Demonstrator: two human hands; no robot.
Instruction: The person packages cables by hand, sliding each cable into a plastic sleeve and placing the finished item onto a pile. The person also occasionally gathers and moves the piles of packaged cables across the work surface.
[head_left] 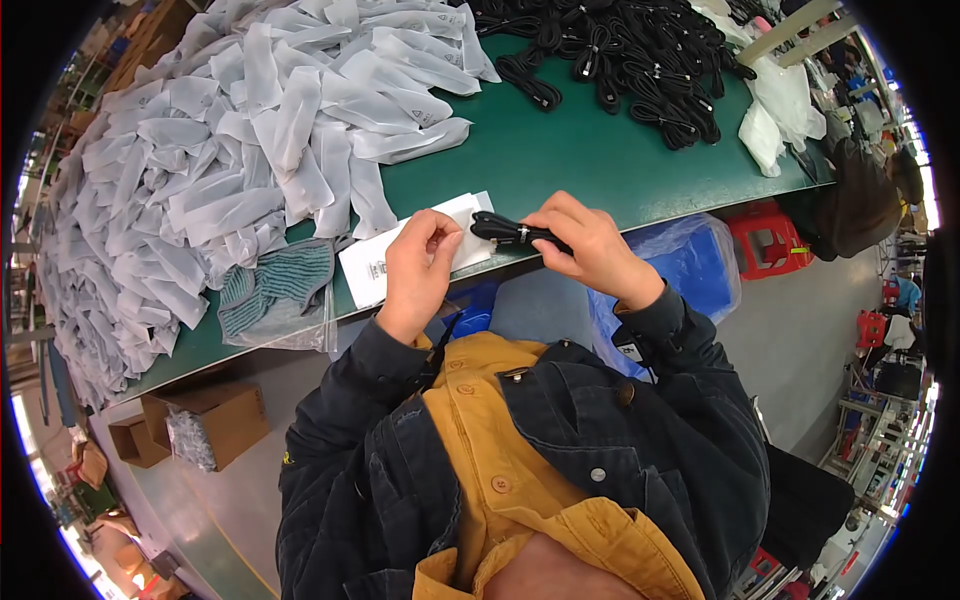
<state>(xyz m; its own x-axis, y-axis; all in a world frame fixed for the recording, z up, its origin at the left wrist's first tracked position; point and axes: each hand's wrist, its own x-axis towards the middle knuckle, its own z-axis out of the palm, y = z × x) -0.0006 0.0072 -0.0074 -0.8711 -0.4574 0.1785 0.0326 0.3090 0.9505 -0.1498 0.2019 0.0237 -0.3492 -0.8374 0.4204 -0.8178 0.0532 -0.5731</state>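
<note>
My right hand [590,245] grips a coiled black cable [500,229], bundled and held level just above the table's near edge. Its looped end points toward my left hand [420,268]. The left hand's thumb and fingers are pinched together over a stack of white printed sheets [365,268]; what they hold, if anything, is hidden. Left of the sheets lies a grey-green striped knitted glove [275,290] on a clear plastic bag. A large heap of pale translucent bags [240,150] covers the left of the table, and a pile of black coiled cables [640,60] lies at the far side.
The green tabletop [440,175] runs between the two piles. Below its near edge, to the right, stands a blue bin [680,265] lined with clear plastic, beside a red stool [765,243]. White plastic bags [785,110] lie at the right end. Cardboard boxes [225,420] stand on the floor at left.
</note>
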